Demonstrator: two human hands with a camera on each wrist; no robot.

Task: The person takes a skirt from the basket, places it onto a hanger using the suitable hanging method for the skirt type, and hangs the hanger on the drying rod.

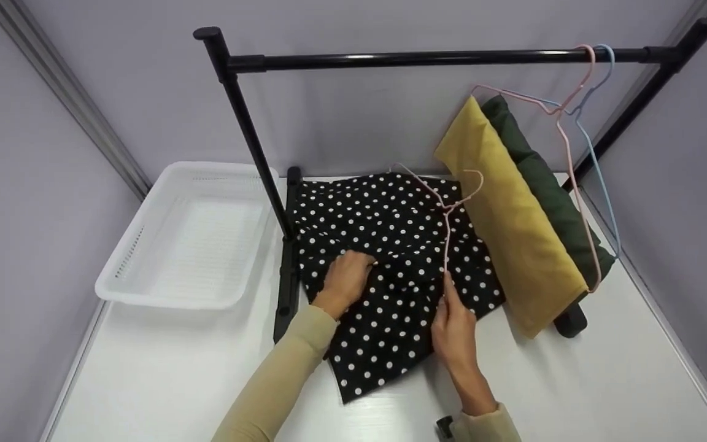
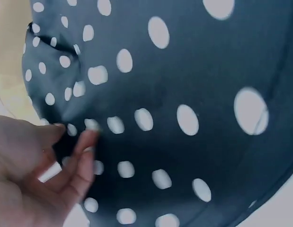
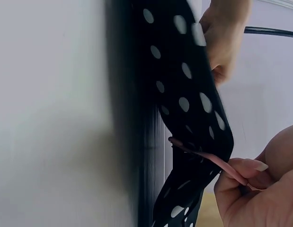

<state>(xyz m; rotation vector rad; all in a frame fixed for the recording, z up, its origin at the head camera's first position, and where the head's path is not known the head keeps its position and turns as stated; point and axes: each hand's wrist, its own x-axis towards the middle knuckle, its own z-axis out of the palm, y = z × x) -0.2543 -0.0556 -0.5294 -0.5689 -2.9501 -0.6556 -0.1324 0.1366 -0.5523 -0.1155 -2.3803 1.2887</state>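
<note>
A black cloth with white polka dots (image 1: 384, 331) lies spread under the rack. My left hand (image 1: 347, 277) pinches a fold of it near its middle; in the left wrist view, the thumb and fingers (image 2: 82, 163) are at the cloth. A pink hanger (image 1: 447, 236) lies over the cloth's right part, its hook toward the yellow cloth. One arm of this hanger is between the thumb and fingers of my right hand (image 1: 455, 331). In the right wrist view, the pink hanger (image 3: 222, 165) runs from that pinch to the cloth's edge.
A black rack's bar (image 1: 421, 59) spans above. At its right end, a yellow cloth (image 1: 501, 227) hangs on a pink hanger (image 1: 568, 147) and a dark green cloth (image 1: 544, 178) on a blue hanger (image 1: 599, 166). A white basket (image 1: 172, 301) stands left of the rack's foot (image 1: 288, 288).
</note>
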